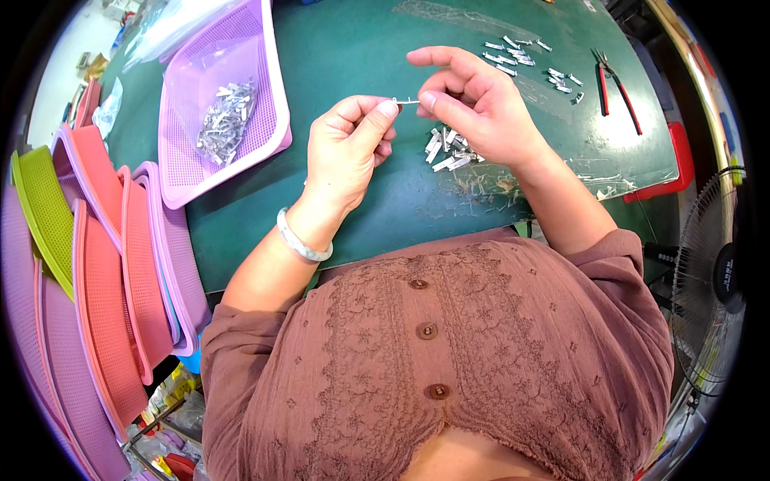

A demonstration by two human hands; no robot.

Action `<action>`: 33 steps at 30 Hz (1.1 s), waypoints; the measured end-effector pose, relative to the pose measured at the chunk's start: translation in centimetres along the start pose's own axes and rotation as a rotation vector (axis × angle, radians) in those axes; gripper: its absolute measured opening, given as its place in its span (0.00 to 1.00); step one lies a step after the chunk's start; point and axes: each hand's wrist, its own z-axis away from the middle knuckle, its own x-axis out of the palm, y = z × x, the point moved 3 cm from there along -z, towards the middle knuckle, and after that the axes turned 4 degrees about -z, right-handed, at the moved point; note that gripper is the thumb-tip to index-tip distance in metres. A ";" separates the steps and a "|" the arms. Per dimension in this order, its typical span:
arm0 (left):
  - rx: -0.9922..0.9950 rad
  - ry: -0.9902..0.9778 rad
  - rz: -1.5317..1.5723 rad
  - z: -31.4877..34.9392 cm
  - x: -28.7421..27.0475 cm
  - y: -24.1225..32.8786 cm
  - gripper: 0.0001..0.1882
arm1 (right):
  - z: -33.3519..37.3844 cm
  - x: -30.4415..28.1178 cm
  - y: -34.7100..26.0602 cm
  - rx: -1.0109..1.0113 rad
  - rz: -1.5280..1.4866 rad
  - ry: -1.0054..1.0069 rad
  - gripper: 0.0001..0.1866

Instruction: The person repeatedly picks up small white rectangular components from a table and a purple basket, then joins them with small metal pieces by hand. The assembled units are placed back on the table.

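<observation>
A thin, small metal part [408, 102] spans the gap between my two hands above the green table. My left hand [350, 143] is closed, with thumb and forefinger pinching one end of the part. At the other end, the thumb and a curled finger of my right hand [483, 104] close on it, while the forefinger is raised. Just beneath my right hand lies a pile of small silvery metal pieces [443, 151], partly hidden by the hand.
A purple basket [282, 120] at the left holds a clear bag of metal pieces [227, 120]. More pieces [513, 54] lie in groups farther back. Red-handled pliers [618, 92] rest at the right. Stacked colored baskets [104, 289] stand left; a fan [706, 272] stands right.
</observation>
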 end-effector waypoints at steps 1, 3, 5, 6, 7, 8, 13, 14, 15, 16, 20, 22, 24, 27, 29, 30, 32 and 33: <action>0.003 0.001 -0.001 0.0 0.0 0.1 0.07 | 0.0 0.0 0.0 -0.003 -0.003 -0.001 0.18; 0.010 -0.001 0.008 -0.1 0.1 0.2 0.07 | -0.1 -0.1 -0.1 -0.006 -0.006 0.004 0.18; 0.015 -0.007 0.015 -0.1 0.2 0.2 0.07 | -0.1 -0.1 -0.1 -0.011 -0.014 0.007 0.18; 0.016 -0.012 0.018 -0.1 0.1 0.3 0.07 | -0.2 -0.1 -0.2 -0.015 -0.020 0.009 0.18; 0.017 -0.017 0.021 -0.1 0.1 0.3 0.08 | -0.2 -0.2 -0.2 -0.018 -0.027 0.010 0.18; 0.017 -0.017 0.024 -0.1 0.1 0.4 0.08 | -0.2 -0.2 -0.2 -0.020 -0.031 0.008 0.18; 0.022 -0.008 0.049 0.0 0.5 0.8 0.06 | -0.2 -0.4 -0.3 -0.075 0.005 -0.019 0.19; 0.023 -0.005 0.046 0.0 0.5 0.8 0.06 | -0.1 -0.4 -0.6 -0.137 0.084 -0.012 0.20; 0.024 -0.002 0.043 0.0 0.5 0.7 0.06 | -0.1 -0.4 -0.8 -0.199 0.163 -0.006 0.20; 0.025 0.001 0.040 -0.1 0.5 0.7 0.06 | 0.0 -0.4 -1.1 -0.260 0.242 0.001 0.21; 0.035 0.009 0.008 0.0 0.6 0.7 0.05 | 0.1 -0.5 -1.4 -0.418 0.438 0.002 0.24; 0.054 0.004 -0.012 0.0 0.4 0.6 0.06 | 0.1 -0.5 -1.4 -0.477 0.547 0.007 0.24; 0.073 -0.010 -0.025 0.0 0.4 0.5 0.06 | 0.2 -0.5 -1.6 -0.481 0.582 -0.007 0.25; 0.084 -0.007 -0.044 0.0 0.3 0.6 0.06 | 0.1 -0.5 -1.9 -0.515 0.612 -0.014 0.24; 0.092 0.003 -0.061 0.1 0.3 0.7 0.06 | 0.1 -0.4 -2.0 -0.547 0.628 -0.014 0.24; 0.099 0.008 -0.073 0.1 0.3 0.7 0.06 | 0.1 -0.4 -2.0 -0.562 0.639 -0.013 0.23; 0.115 0.011 -0.087 0.2 0.3 0.8 0.06 | 0.1 -0.3 -2.0 -0.582 0.652 -0.013 0.23; 0.123 0.009 -0.089 0.2 0.3 0.8 0.06 | 0.1 -0.3 -2.0 -0.587 0.655 -0.014 0.23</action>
